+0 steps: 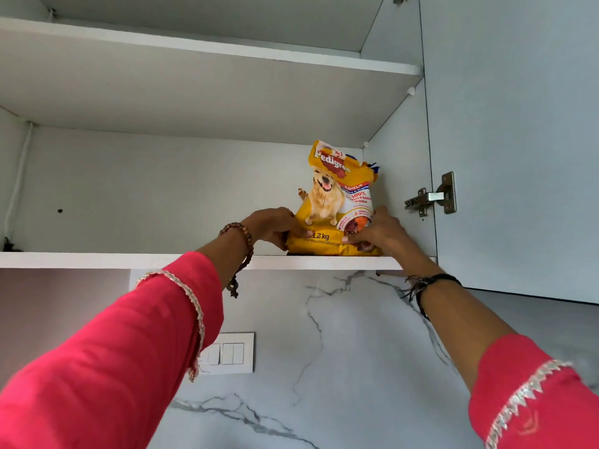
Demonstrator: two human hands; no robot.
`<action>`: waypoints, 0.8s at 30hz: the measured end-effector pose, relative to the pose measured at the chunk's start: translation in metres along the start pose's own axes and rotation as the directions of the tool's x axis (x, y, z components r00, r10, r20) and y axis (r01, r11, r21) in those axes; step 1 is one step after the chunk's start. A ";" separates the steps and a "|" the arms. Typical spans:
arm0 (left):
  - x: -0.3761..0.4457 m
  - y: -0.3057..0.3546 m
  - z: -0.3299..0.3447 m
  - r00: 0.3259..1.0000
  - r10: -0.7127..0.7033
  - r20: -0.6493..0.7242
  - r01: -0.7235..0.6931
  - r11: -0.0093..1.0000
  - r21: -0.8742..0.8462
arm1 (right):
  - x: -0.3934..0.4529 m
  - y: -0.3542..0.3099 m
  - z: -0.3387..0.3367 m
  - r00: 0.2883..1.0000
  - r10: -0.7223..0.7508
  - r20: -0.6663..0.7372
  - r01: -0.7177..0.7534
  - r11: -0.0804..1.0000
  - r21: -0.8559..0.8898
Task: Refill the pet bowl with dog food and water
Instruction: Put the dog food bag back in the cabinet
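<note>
A yellow dog food bag (337, 196) with a dog picture stands upright on the lower shelf (129, 260) of an open wall cabinet, close to its right wall. My left hand (275, 226) grips the bag's lower left side, thumb across the front. My right hand (377, 231) holds the lower right corner, fingers on the front. Both arms reach upward in red sleeves. The bag's top is crumpled and folded. No pet bowl is in view.
The cabinet door (518, 140) hangs open at the right, with a metal hinge (431, 197). An upper shelf (210, 47) lies above. Below the cabinet is a marble-patterned wall with a white switch plate (228, 353).
</note>
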State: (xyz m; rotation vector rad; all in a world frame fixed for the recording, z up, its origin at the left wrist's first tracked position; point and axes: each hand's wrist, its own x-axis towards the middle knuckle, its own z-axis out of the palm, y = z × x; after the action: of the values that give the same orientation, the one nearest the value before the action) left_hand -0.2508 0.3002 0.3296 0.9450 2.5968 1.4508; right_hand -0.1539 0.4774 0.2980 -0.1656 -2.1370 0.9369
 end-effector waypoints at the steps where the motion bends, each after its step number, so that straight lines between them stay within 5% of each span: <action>1: 0.004 -0.002 0.002 1.000 0.001 -0.007 -0.001 1.000 0.007 | 0.003 0.001 0.003 1.000 0.016 -0.003 -0.017 1.000 -0.011; 12: 0.004 -0.010 0.018 0.999 -0.016 -0.031 0.020 0.989 0.143 | 0.001 0.003 0.020 0.993 0.112 -0.048 -0.118 0.981 -0.152; 17: -0.013 -0.005 0.028 0.989 0.058 -0.139 -0.004 0.931 0.365 | -0.015 -0.005 0.020 0.984 0.124 -0.128 -0.147 0.970 -0.195; 21: -0.036 -0.003 0.038 0.954 0.217 -0.207 -0.067 0.826 0.560 | -0.037 -0.015 0.031 0.920 -0.139 -0.366 0.037 0.962 -0.272; 24: -0.063 -0.010 0.050 0.796 0.456 -0.398 -0.162 0.794 0.585 | -0.060 -0.022 0.043 0.810 -0.387 -0.441 0.292 0.918 -0.269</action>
State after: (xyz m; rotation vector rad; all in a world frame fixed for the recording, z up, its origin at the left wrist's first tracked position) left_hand -0.1896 0.3019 0.2770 1.2405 3.5198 1.1812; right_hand -0.1390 0.4129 0.2575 -0.0921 -1.6977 0.4169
